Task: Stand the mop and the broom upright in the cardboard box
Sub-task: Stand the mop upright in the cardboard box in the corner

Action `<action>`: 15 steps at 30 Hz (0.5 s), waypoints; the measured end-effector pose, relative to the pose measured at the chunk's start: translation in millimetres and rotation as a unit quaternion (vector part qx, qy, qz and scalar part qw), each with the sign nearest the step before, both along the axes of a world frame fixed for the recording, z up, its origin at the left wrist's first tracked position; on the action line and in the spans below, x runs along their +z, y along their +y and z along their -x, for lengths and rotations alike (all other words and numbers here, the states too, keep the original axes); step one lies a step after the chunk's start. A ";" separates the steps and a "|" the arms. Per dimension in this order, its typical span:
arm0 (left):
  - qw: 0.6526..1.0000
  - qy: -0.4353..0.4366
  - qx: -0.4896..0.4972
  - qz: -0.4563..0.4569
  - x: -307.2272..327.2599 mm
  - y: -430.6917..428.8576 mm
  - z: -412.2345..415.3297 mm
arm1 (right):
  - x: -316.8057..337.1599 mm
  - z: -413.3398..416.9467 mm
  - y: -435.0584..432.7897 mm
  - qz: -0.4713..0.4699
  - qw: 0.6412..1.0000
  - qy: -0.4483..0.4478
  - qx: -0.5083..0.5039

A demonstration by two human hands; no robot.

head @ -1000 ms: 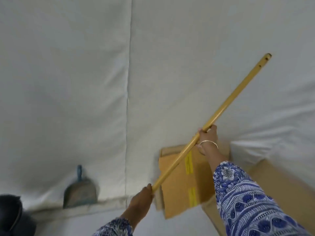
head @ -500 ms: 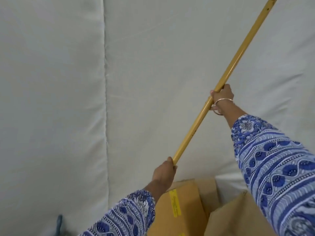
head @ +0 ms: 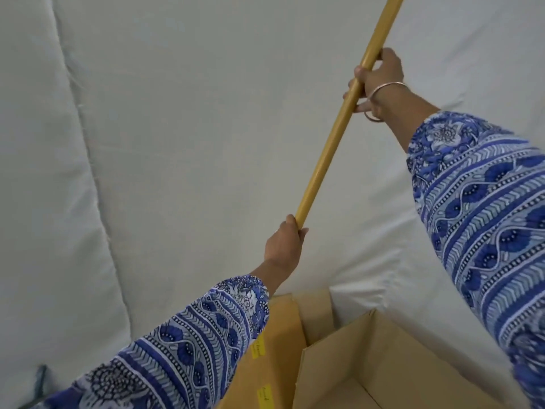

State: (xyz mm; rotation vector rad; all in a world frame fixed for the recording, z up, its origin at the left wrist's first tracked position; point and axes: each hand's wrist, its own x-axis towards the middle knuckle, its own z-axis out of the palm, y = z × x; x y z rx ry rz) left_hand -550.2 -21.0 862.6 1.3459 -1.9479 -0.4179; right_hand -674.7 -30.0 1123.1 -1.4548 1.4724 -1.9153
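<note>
1. Nearest the camera, two sleeves in a blue and white print enter the view, the left sleeve from the lower left and the right sleeve from the right edge.
2. Below them stands an open cardboard box, with a flap carrying small yellow labels raised on its left side; its inside, as far as it shows, is bare cardboard.
3. The left hand is closed around the lower visible part of a yellow wooden handle, above the box's far left corner.
4. The right hand, with a thin bangle at the wrist, is wrapped around the same handle higher up, well apart from the left hand.
5. The handle tilts up to the right and leaves the view at the top; whether it belongs to the mop or the broom cannot be told, as its head is hidden.
6. Behind everything hangs white cloth with a vertical seam at the left.
</note>
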 end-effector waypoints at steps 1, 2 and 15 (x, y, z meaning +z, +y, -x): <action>1.000 0.003 0.003 0.000 -3.3 -5.4 13.6 | -1.8 8.3 -5.1 -0.002 1.000 0.011 0.003; 1.000 0.009 0.005 -0.003 -8.0 -12.2 27.6 | -4.8 16.8 -10.9 -0.006 1.000 0.025 0.007; 0.971 0.187 0.023 -0.147 -82.9 -117.7 195.0 | -64.5 127.6 -122.9 -0.039 0.987 0.135 0.081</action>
